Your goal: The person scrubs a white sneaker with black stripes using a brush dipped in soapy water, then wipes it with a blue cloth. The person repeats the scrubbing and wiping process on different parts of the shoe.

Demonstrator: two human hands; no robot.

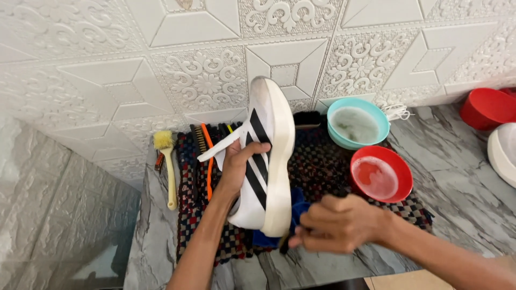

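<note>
In the head view the left hand (239, 164) has its fingers wrapped around the side of a white shoe (266, 156) with black stripes, held on edge above the woven mat (317, 166) with its sole turned to the right, while the right hand (336, 223) is closed in a blurred fist on a dark, thin handle beside a blue cloth (293, 212) at the shoe's lower end. Because the shoe is pinched one-handed from the side, a hard push at the sole could twist it loose. The red bowl (381, 174) and teal bowl (358, 123) of cloudy water stand just beside the right forearm, so a wide swing could tip one over the mat.
</note>
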